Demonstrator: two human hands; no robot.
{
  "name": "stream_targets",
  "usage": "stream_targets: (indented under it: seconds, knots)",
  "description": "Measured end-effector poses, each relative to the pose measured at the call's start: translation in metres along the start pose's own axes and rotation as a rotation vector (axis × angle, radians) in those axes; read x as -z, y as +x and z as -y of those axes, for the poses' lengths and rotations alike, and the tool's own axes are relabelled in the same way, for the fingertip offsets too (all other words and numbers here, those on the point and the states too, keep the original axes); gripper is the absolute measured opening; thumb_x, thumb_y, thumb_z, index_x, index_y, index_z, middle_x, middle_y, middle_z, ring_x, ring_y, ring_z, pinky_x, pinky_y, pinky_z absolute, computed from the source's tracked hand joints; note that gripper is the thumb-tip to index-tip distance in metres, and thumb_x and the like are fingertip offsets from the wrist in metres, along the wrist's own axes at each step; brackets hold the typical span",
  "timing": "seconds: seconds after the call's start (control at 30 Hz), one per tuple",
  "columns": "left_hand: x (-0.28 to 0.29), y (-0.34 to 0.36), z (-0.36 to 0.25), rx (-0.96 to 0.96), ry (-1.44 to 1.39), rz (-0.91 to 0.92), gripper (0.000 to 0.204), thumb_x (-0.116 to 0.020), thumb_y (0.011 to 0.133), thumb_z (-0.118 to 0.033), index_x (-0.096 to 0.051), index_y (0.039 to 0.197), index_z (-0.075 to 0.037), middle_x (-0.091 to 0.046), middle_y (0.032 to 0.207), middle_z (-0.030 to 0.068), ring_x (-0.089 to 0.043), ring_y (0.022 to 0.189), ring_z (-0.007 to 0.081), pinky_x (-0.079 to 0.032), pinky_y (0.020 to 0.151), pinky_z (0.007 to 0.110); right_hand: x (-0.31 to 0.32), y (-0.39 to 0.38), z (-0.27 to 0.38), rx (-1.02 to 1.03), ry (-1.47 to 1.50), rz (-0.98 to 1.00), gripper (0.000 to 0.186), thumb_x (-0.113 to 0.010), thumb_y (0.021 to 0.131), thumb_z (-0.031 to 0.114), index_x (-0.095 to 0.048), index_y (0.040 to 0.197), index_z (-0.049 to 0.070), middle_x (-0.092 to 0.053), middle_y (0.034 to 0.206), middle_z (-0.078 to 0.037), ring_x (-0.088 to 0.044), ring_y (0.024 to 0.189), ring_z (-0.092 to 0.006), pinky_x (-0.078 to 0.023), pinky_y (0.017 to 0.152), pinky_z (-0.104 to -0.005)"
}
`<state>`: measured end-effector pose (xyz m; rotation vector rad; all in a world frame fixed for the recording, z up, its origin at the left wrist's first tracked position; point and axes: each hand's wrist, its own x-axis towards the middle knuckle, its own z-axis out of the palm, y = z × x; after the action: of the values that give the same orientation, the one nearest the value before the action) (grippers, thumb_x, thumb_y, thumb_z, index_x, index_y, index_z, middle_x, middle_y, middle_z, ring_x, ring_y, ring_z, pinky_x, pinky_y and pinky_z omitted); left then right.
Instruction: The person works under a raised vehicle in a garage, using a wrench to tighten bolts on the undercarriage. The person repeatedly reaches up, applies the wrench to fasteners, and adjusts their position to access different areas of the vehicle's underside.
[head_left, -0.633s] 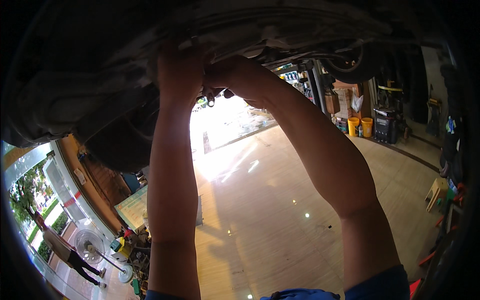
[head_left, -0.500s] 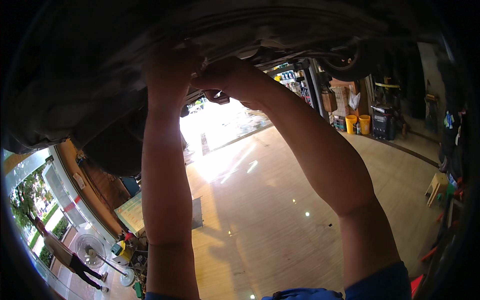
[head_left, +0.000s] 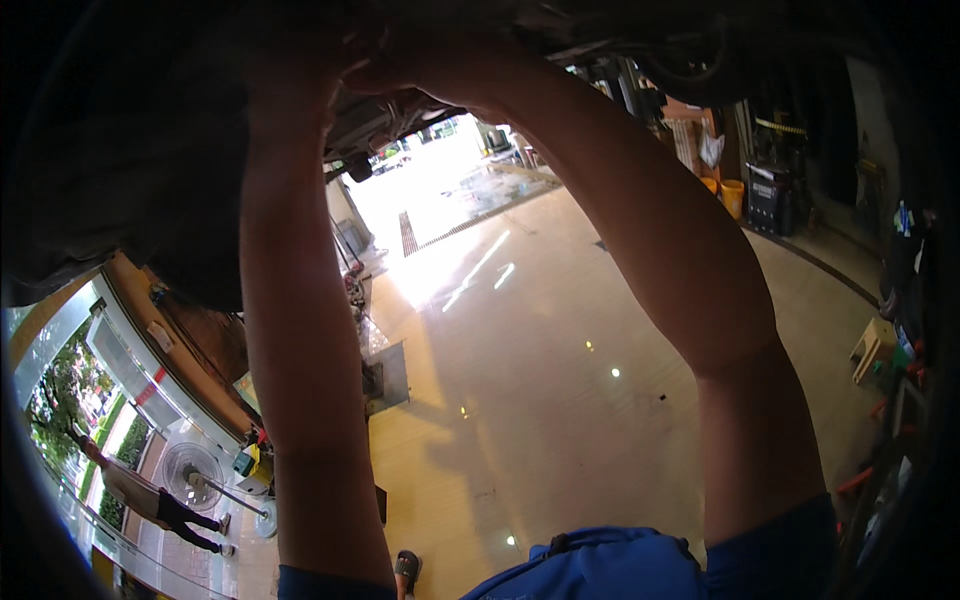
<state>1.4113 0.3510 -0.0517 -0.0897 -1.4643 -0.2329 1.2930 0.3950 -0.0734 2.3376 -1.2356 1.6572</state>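
Vehicle underbody (head_left: 378, 128) spans the upper frame; pedestal fan (head_left: 196, 481) stands lower left, right of a person (head_left: 132, 488); stool (head_left: 877, 345) sits far right.

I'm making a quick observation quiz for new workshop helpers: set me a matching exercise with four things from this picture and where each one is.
Things
1. Standing fan
2. Stool
3. Left hand and right hand
4. Foot in a sandal

Places
A. Raised at the dark vehicle underside
B. At the lower edge, just right of the left forearm
C. Toward the right edge of the picture
D. At lower left, beside a standing person

Right pairs: 1-D, 2-C, 3-A, 4-B
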Motion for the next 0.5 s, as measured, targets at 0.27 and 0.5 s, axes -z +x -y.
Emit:
stream_targets:
  seconds: [0.27, 0.5]
  knots:
    - [0.019, 0.025, 0.02, -0.212, 0.441, 0.093, 0.021, -0.067, 0.088, -0.019, -0.06, 0.102, -0.005, -0.062, 0.091, 0.0077, -0.057, 0.077, 0.0191, -0.043, 0.065, 0.034, 0.001, 0.009, -0.014, 0.15, 0.339, 0.048, 0.019, -0.063, 0.092, 0.021, -0.065, 0.095, 0.002, -0.062, 0.067, -0.007, -0.056, 0.056, -0.0125, -0.045, 0.051, -0.0281]
    - [0.009, 0.025, 0.002, -0.16, 0.701, 0.224, 0.037, -0.068, 0.089, -0.025, -0.059, 0.119, -0.007, -0.063, 0.116, 0.0112, -0.063, 0.104, 0.0254, -0.052, 0.089, 0.037, 0.014, 0.002, 0.0, 0.142, 0.452, 0.08, 0.016, -0.072, 0.086, 0.013, -0.062, 0.089, 0.001, -0.06, 0.065, -0.008, -0.055, 0.052, -0.013, -0.039, 0.043, -0.0254]
